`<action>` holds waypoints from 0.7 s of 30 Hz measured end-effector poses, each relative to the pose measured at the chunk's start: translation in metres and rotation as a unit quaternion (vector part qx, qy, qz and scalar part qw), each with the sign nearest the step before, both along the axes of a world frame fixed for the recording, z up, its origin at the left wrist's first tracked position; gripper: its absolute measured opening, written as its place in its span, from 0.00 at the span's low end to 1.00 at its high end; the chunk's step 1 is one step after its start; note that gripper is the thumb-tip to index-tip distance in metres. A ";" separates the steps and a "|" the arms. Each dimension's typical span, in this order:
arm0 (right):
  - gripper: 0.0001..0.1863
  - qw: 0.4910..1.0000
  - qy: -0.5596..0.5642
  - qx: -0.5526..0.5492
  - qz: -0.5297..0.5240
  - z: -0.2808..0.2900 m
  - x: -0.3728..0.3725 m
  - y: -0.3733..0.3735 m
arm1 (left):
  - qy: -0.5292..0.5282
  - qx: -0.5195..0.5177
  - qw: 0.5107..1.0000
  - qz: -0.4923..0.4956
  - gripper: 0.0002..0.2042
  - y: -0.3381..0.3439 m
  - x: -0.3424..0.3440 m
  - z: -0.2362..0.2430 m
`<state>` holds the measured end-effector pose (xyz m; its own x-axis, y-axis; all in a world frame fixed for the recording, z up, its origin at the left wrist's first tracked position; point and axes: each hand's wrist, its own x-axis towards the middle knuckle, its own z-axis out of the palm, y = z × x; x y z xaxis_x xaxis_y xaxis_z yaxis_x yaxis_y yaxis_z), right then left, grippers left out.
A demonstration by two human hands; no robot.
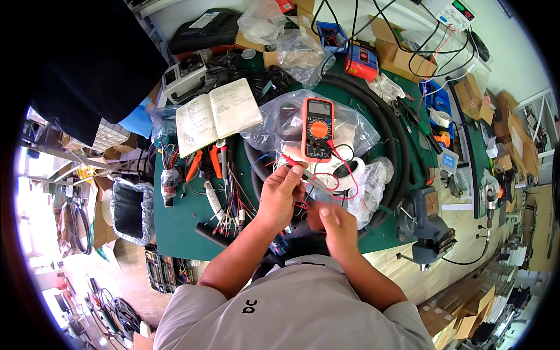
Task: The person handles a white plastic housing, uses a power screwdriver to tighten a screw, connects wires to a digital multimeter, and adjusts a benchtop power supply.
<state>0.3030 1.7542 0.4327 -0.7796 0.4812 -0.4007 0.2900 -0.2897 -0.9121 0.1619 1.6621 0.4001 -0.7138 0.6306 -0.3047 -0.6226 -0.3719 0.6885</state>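
Note:
My left hand [279,195] is closed near the middle of the bench, its thumb and fingers pinching a red test probe [288,158]. A slim grey, stick-like piece also passes by those fingertips and slants toward the right. Just to the right and nearer my body is my right hand [340,228], thumb raised. Its other fingers are smeared by motion, so what they hold, if anything, is hidden. Beyond both hands, an orange multimeter [318,129] lies face up on clear plastic bags. Red and black leads loop beside it, over a white roll [349,179].
An open notebook [219,111] lies at the left, near orange-handled pliers [194,165] and a bundle of wires [236,201]. Thick black hose [389,114] curves around the right side. A bench vise [429,224] stands at the right edge; a lined bin [132,211] is at the left.

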 end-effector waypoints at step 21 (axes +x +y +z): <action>0.15 0.834 0.107 0.534 0.089 0.019 -0.010 0.049 | 0.311 -0.210 0.917 -0.134 0.11 -0.011 -0.007 0.022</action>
